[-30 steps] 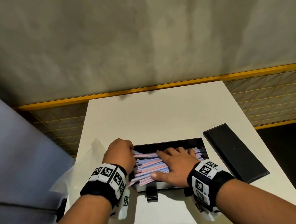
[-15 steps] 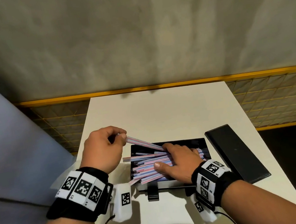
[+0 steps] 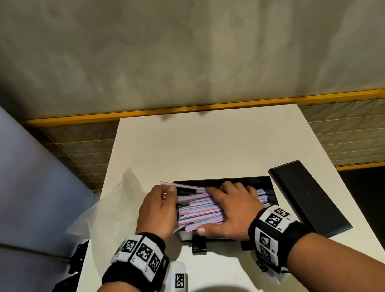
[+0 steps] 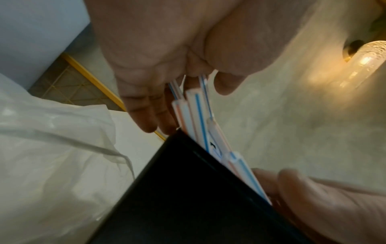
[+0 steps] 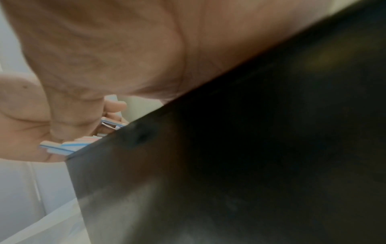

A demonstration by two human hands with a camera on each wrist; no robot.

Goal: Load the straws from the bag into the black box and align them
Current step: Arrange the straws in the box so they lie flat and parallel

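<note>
An open black box (image 3: 239, 180) sits mid-table, filled with a pile of pink-and-blue striped straws (image 3: 196, 211) lying left to right. My right hand (image 3: 230, 202) lies flat on the pile with straight fingers, thumb at the near wall. At the box's left end my left hand (image 3: 166, 197) pinches a few straws (image 4: 198, 112) between thumb and fingers; one slants up over the far left corner. Several straw ends stick out past the left wall (image 4: 188, 189). The right wrist view shows mostly the dark box wall (image 5: 250, 148) and some straw tips (image 5: 69, 147).
The box's black lid (image 3: 309, 199) lies flat just right of the box. A crumpled clear plastic bag (image 3: 110, 208) sits at the table's left edge, close behind my left hand. The white table (image 3: 211, 143) ends at a yellow-framed mesh fence.
Half a second ago my left hand held a few straws lifted up and to the left. It has brought them back down to the box's left end. The right hand stayed flat on the pile.
</note>
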